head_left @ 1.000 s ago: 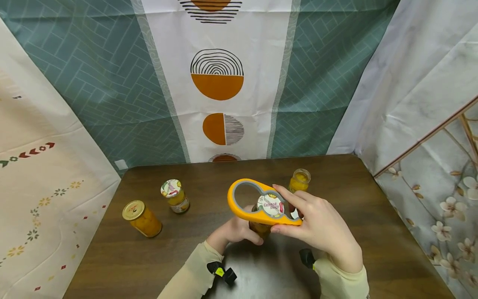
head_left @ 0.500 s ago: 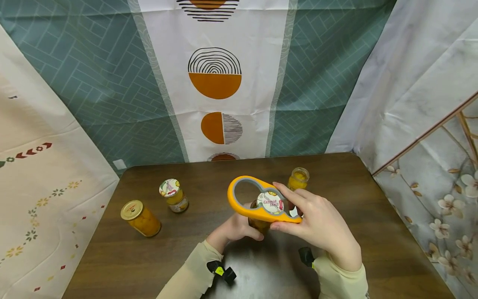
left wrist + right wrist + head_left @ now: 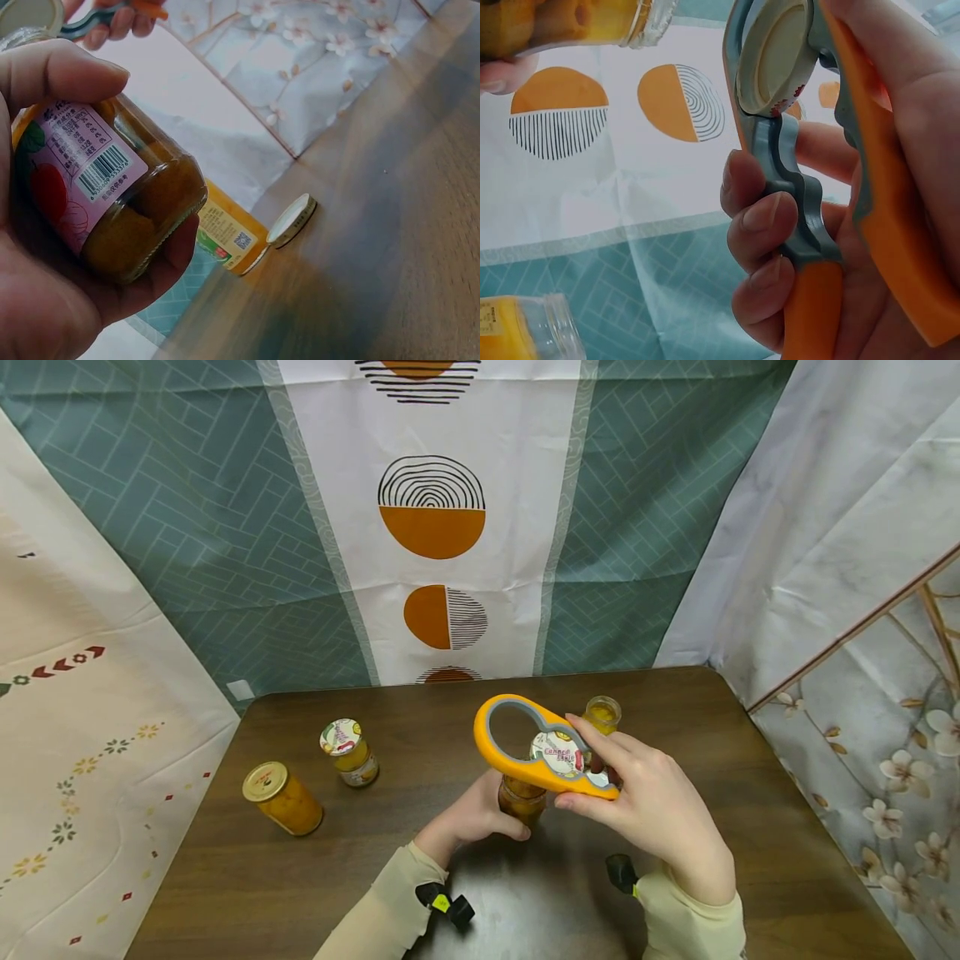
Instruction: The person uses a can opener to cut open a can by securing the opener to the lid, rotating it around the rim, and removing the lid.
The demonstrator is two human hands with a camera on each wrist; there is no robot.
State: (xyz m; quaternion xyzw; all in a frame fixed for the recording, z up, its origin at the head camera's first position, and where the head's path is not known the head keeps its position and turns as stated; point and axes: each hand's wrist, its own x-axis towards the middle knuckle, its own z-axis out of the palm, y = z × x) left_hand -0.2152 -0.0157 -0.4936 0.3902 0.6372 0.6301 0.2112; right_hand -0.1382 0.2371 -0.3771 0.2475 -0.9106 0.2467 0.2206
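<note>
In left hand (image 3: 474, 812), uncapped jar (image 3: 105, 172), brownish chunks (image 3: 120, 238), seemingly fruit

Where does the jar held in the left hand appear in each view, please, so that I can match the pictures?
Head: held jar, just right of centre, lower half.
Left wrist: held jar, large, left side, base toward lower right.
Right wrist: held jar, upper-left corner, cut off, mouth rightward.
Shared landmark: the jar with yellow contents, also centre in left wrist, lower left in right wrist.
</note>
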